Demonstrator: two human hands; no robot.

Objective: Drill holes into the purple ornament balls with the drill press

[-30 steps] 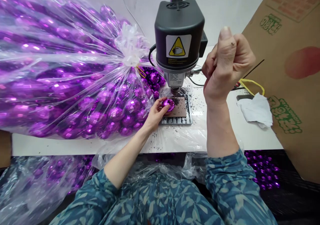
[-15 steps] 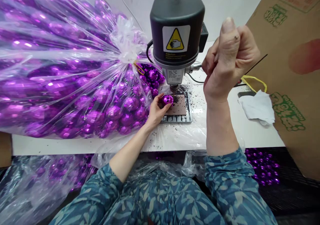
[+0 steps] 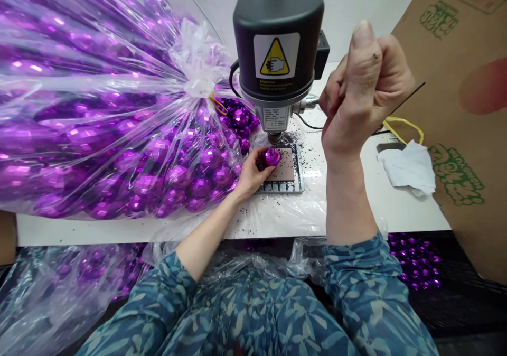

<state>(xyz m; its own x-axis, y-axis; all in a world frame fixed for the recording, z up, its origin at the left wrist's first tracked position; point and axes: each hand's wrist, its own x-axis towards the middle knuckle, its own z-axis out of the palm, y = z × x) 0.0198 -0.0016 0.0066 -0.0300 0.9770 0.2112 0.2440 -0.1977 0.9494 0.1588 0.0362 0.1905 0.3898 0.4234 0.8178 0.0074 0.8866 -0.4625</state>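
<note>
My left hand (image 3: 253, 172) pinches a shiny purple faceted ball (image 3: 272, 157) between thumb and fingers. The ball sits over a brown board (image 3: 283, 172) on the metal base plate (image 3: 299, 181), just under the chuck (image 3: 274, 137) of a black drill press (image 3: 277, 44). Raised at the right of the machine, my right hand (image 3: 366, 89) is closed in a fist around the press's feed lever (image 3: 312, 102). Most of the lever is hidden by the fingers. A thin dark rod (image 3: 412, 96) shows behind that hand.
A large tied clear plastic bag (image 3: 114, 150) of purple balls fills the left. Dark shavings lie around the base plate. At the right are crumpled white paper (image 3: 410, 168), a yellow loop (image 3: 412, 126) and a cardboard box (image 3: 455, 150). More purple balls (image 3: 418, 261) lie below the table edge.
My left hand has moved the purple ball slightly right, closer beneath the chuck. My right hand stays closed on the lever at nearly the same height. The view has shifted a little.
</note>
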